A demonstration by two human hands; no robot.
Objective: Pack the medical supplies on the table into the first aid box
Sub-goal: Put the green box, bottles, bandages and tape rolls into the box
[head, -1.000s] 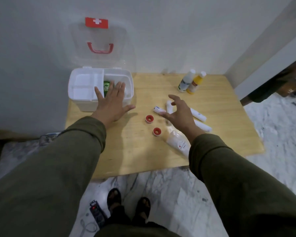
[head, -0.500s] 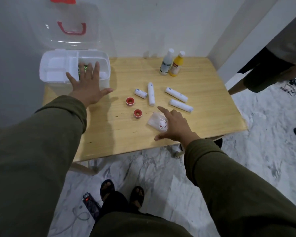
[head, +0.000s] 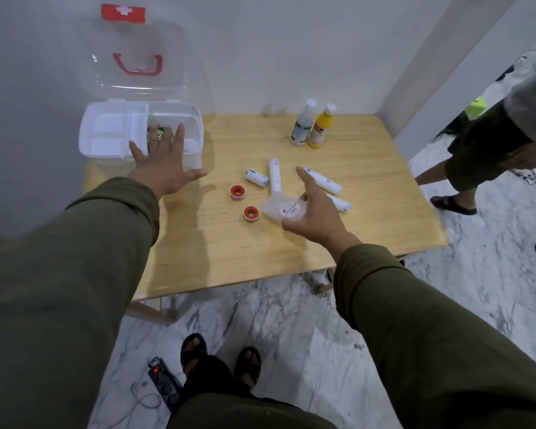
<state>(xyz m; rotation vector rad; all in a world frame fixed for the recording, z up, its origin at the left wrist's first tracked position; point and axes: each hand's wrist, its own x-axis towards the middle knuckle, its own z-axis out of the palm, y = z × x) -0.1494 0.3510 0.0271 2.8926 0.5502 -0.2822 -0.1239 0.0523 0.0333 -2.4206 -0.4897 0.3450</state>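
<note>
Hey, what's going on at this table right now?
A person is packing a first aid box, whose lid stands open. The left hand rests flat on the box's front rim. The right hand holds a clear packet just above the table. Four white rolls, two red tape rolls and two bottles are still out.

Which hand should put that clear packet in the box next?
The right hand: it already holds the clear packet. The left hand lies flat on the first aid box rim, steadying it.
</note>
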